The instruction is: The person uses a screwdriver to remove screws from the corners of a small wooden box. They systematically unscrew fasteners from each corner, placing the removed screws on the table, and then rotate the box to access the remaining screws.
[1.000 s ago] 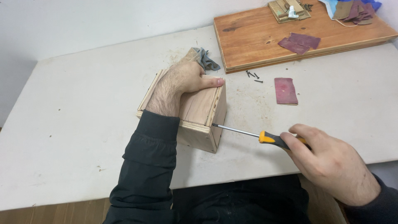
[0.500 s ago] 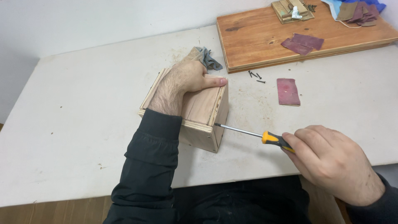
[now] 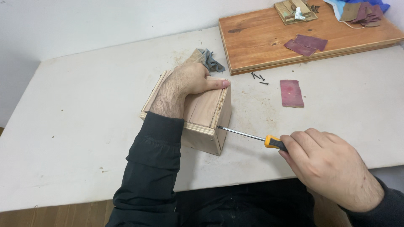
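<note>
A small plywood box [image 3: 206,113] rests on the white table [image 3: 75,122]. My left hand [image 3: 189,82] lies flat over its top, thumb along the far edge, pressing it down. My right hand [image 3: 326,164] grips the orange and black handle of a screwdriver [image 3: 252,135]. The metal shaft runs left and its tip touches the box's right side near the top corner.
A brown wooden board [image 3: 269,40] lies at the back right with sandpaper sheets, a small block stack and cloth on it. Loose dark screws [image 3: 259,77] and a red sandpaper piece [image 3: 291,92] lie right of the box. A grey rag [image 3: 210,61] sits behind it.
My right hand has turned slightly on the screwdriver handle; the tip stays at the box's side. The left hand and the box have not moved.
</note>
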